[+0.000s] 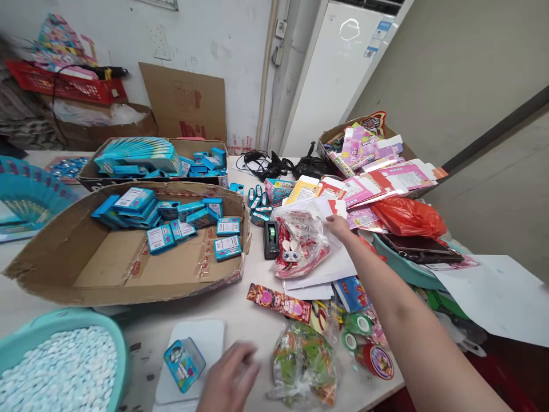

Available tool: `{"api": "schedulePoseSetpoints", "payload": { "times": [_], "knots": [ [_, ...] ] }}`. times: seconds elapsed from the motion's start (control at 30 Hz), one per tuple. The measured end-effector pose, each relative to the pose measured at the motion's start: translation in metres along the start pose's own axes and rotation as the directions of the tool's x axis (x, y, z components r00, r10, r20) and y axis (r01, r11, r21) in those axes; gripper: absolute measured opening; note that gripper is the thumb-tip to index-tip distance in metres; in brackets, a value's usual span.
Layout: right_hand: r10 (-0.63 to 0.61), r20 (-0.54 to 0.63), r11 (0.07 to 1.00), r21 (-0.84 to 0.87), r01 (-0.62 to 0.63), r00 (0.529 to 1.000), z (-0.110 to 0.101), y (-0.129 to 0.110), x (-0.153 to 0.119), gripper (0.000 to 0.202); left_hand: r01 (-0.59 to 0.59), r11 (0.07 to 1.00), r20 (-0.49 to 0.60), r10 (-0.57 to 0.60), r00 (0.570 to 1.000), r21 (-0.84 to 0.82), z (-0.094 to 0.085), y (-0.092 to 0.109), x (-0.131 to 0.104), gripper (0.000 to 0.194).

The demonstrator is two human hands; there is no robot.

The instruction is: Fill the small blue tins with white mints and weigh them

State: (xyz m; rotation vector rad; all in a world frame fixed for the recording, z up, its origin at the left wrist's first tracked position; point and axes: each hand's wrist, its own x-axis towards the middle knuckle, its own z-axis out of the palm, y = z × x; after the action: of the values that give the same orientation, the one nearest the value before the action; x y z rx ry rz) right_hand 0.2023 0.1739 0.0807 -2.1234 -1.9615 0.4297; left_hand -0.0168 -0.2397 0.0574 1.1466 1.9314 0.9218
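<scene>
My right hand reaches out to the edge of a white paper sheet under a clear and red plastic bag; its fingertips are partly hidden. Near the bottom middle, my left hand is blurred, with its fingers bent above the table. To its left, a blue box sits tilted on a white flat scale. A clear bag with green and orange wrappers lies to the right of my left hand.
An open carton holds blue boxes, with another carton behind it. A teal basin of pale tablets stands at lower left. Flat pink packaging, tape rolls and a black tape dispenser are on the table.
</scene>
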Motion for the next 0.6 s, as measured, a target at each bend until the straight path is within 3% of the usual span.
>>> {"api": "schedulePoseSetpoints", "payload": {
  "times": [0.03, 0.1, 0.13, 0.23, 0.3, 0.43, 0.6],
  "knots": [
    [-0.013, 0.008, 1.000, -0.011, 0.013, 1.000, 0.000, 0.001, -0.001, 0.017, -0.192, 0.981, 0.134, 0.188, 0.973, 0.017, 0.018, 0.011, 0.026, 0.023],
    [-0.032, 0.005, 0.999, -0.035, 0.032, 0.999, -0.001, 0.004, -0.004, 0.013, -0.413, 0.904, 0.230, 0.381, 0.896, 0.112, 0.056, 0.037, 0.082, 0.046],
    [-0.038, -0.004, 0.998, -0.047, 0.037, 0.999, 0.000, 0.005, -0.006, 0.013, -0.451, 0.873, 0.263, 0.398, 0.879, 0.184, 0.074, 0.050, 0.107, 0.059],
    [-0.046, -0.030, 0.996, -0.079, 0.044, 0.998, 0.002, 0.010, -0.008, 0.015, -0.403, 0.835, 0.279, 0.313, 0.908, 0.375, 0.115, 0.077, 0.161, 0.073],
    [-0.045, -0.037, 0.995, -0.092, 0.042, 0.998, 0.004, 0.012, -0.007, 0.017, -0.390, 0.810, 0.286, 0.286, 0.915, 0.438, 0.129, 0.084, 0.177, 0.065],
    [-0.046, -0.032, 0.994, -0.097, 0.042, 0.998, 0.008, 0.018, -0.007, 0.025, -0.418, 0.769, 0.313, 0.293, 0.903, 0.483, 0.139, 0.079, 0.184, 0.037],
    [-0.089, -0.001, 0.994, -0.067, 0.089, 0.996, 0.004, 0.025, -0.014, 0.014, -0.401, 0.822, 0.213, 0.341, 0.915, 0.405, 0.145, 0.062, 0.187, 0.037]
  ]
}}
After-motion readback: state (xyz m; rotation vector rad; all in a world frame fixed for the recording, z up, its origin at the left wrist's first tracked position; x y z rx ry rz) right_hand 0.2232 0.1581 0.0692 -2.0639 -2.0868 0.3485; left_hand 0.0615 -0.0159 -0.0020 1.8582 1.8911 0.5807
